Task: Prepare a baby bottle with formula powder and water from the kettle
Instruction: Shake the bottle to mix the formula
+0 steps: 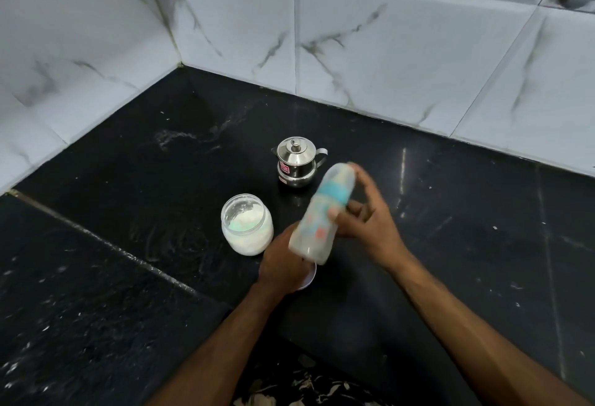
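We have the baby bottle (317, 212) tilted in the air just above the tabletop (128, 244), its capped top toward one o'clock. Our right hand (363, 215) has its fingers around the middle of the bottle; our left hand (283, 260) is under its base, and we cannot tell whether those fingers are clenched. It looks like light, smooth plastic, likely slippery, so the waist below the teal collar seems the best hold. The open powder jar (246, 223) stands just beside at nine o'clock and the steel kettle (296, 162) near at eleven o'clock. A white lid (309, 278) lies under our left hand.
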Demonstrator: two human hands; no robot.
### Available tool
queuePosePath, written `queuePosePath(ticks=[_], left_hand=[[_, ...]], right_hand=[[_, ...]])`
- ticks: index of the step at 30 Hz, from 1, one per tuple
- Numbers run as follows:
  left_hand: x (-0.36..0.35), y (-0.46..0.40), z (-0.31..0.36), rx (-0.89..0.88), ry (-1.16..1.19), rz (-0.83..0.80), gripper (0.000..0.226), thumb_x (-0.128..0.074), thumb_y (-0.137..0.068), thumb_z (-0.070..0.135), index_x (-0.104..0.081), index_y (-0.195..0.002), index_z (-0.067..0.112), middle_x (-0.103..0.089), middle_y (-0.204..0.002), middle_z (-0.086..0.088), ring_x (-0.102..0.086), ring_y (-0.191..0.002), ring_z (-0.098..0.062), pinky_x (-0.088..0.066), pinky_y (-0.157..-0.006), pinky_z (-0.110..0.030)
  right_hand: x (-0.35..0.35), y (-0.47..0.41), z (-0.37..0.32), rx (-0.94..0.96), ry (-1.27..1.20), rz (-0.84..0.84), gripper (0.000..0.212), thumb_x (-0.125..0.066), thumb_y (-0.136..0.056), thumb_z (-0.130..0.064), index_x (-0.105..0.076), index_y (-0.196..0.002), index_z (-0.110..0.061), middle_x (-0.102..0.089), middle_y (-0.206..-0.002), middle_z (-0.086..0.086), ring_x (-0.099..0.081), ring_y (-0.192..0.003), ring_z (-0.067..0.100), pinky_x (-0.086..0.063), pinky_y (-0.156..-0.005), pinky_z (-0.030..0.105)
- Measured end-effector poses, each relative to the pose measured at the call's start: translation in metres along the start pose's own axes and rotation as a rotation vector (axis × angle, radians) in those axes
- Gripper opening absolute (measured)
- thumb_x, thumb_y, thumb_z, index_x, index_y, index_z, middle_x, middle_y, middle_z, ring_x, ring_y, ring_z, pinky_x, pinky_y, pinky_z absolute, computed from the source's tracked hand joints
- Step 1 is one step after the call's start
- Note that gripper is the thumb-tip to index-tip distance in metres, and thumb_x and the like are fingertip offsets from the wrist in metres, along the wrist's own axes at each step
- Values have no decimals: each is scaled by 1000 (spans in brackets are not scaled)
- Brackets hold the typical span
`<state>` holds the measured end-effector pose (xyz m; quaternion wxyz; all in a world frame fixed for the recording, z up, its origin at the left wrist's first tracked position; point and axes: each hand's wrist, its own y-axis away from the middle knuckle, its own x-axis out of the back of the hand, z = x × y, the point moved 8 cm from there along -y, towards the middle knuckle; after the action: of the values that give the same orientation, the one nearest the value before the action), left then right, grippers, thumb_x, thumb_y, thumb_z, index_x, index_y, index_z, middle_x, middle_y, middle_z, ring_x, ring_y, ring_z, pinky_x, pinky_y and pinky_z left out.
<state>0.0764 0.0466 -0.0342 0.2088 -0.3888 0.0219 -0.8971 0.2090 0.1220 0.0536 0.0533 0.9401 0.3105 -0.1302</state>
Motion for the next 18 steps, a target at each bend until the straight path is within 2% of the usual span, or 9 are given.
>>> queuePosePath(ticks=[1,2,5,7,9,11,13,16,18], left_hand=[[-3,1,-5,42,50,-14,34,-72,-68,22,-60,-93,42,-63,-84,26,-61,-85,3,-40,-71,-1],[-3,1,-4,45,80,-24,34,-71,-69,23,-63,-98,39,-66,-89,23,-61,-87,3,-41,-73,-3],[-6,-5,11,-167,-127,-13,32,-65,-87,20,-64,-117,10,-66,-116,-7,-58,-110,-18,-41,-92,-23],[-9,-7,14,-212,-159,-48,36,-61,-92,22,-61,-125,9,-61,-127,-6,-54,-120,-19,-36,-102,-25],[-10,-6,7,-158,-132,-38,36,-65,-86,22,-64,-120,14,-66,-118,-5,-61,-110,-20,-39,-95,-22],[-4,-3,-3,-19,52,-34,43,-69,-73,27,-61,-115,30,-68,-105,7,-64,-99,-17,-46,-86,-21],[-6,-2,1,-46,137,-70,45,-66,-72,33,-57,-115,37,-67,-104,11,-62,-101,-15,-48,-88,-24],[-6,-5,13,-202,-52,-1,37,-64,-84,22,-62,-120,12,-65,-117,-8,-57,-109,-20,-37,-96,-22],[-7,-8,16,-225,-120,-25,35,-61,-91,21,-61,-124,8,-62,-125,-8,-55,-118,-20,-33,-101,-21]], right_hand=[[-7,4,6,-32,51,-76,79,-74,-79,-10,-34,-142,-36,-72,-114,13,-71,-102,32,-60,-74,40],[-8,3,7,-32,67,-86,80,-74,-79,-10,-34,-142,-36,-71,-115,14,-71,-103,32,-60,-74,39],[21,-8,-15,70,-54,169,76,-72,-81,-17,-33,-145,-29,-73,-110,12,-71,-100,35,-61,-72,44],[35,-11,-24,124,-128,263,72,-70,-84,-19,-32,-145,-29,-73,-109,8,-70,-102,34,-60,-76,48],[26,-7,-13,77,-87,194,73,-71,-83,-18,-34,-143,-33,-73,-110,11,-70,-100,35,-60,-74,48],[2,2,6,-18,14,-10,76,-74,-80,-13,-36,-141,-37,-72,-112,15,-71,-101,34,-60,-72,42],[-7,6,11,-41,79,-93,80,-75,-79,-9,-36,-142,-38,-71,-112,16,-71,-102,33,-60,-74,38],[19,-6,-13,43,37,123,82,-73,-79,-16,-30,-147,-30,-74,-107,13,-72,-98,31,-61,-71,43],[32,-10,-25,81,10,216,81,-72,-80,-20,-28,-147,-30,-74,-106,12,-72,-98,32,-61,-73,47]])
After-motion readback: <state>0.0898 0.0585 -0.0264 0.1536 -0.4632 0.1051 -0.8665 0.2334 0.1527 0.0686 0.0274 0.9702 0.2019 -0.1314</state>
